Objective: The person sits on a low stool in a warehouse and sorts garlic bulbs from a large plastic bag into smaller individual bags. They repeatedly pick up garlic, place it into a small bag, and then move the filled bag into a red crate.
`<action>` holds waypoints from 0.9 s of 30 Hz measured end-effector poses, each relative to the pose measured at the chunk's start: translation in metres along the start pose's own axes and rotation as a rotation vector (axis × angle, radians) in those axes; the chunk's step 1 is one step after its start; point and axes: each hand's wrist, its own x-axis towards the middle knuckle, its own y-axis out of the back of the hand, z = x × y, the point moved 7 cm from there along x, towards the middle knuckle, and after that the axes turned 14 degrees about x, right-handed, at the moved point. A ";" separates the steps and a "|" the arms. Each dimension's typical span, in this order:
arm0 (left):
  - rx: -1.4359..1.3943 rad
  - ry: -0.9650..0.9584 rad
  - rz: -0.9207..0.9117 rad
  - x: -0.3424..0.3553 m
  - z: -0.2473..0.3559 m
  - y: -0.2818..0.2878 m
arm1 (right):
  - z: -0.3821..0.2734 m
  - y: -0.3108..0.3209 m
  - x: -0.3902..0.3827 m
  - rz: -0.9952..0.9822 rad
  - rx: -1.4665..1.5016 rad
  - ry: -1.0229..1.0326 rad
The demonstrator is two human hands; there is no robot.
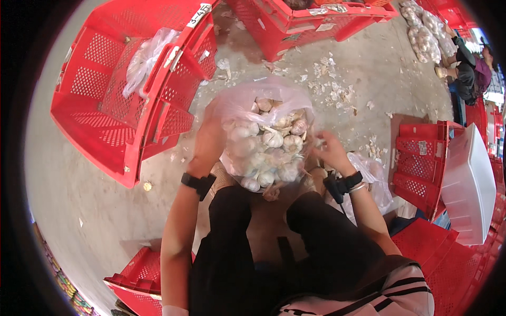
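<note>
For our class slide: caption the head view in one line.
Both hands, left hand and right hand, hold a clear bag of garlic bulbs among red crates.

I see a big red plastic crate (113, 100) tipped on the concrete floor (79, 195) to my left, with a clear bag (145, 58) tucked in its corner. Papery peel scraps (329, 87) litter the floor ahead. A white tub (469, 184) rests on red crates (421, 163) at right.

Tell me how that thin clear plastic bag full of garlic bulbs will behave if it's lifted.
The thin clear plastic bag looks floppy and would likely sag. Packed with white garlic bulbs, it is probably heavy for such film. The left hand and right hand grip opposite sides, suggesting it needs support.
</note>
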 end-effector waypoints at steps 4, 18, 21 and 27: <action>-0.118 -0.014 -0.005 0.001 0.011 0.003 | 0.103 0.004 -0.025 0.112 -0.586 -0.027; 0.133 -0.322 0.159 -0.038 0.056 -0.008 | 0.043 0.005 -0.003 0.198 -0.092 0.019; 0.122 -0.924 -0.441 -0.114 0.125 -0.082 | 0.134 -0.032 -0.010 -0.060 0.220 -0.313; 0.554 -1.297 -0.158 -0.209 0.104 -0.187 | 0.135 -0.098 -0.052 -0.043 1.298 -0.867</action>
